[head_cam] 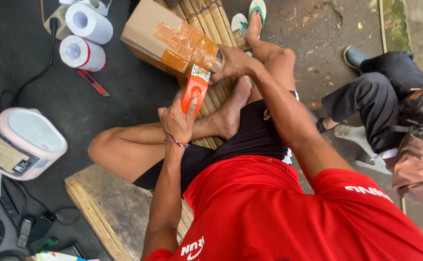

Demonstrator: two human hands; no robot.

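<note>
The left hand (pixel 176 121) is clamped around the orange handle of a tape dispenser (pixel 195 89), thumb along its side, holding it upright just near of a cardboard box (pixel 146 26). The right hand (pixel 230 63) is closed on the dispenser's far end, where its tape roll sits, fingers curled round it and touching the box's near corner. The box lies tilted on a slatted bamboo bench (pixel 206 14) at the far middle of the scene, its top crossed by strips of glossy brown tape (pixel 185 46). To the left on the dark floor lie two white paper rolls (pixel 83 36) and a red utility knife (pixel 93 82); nearer left stands a pink-and-white rice cooker (pixel 23 142). Another person's dark-trousered leg (pixel 366 89) shows at right.
</note>
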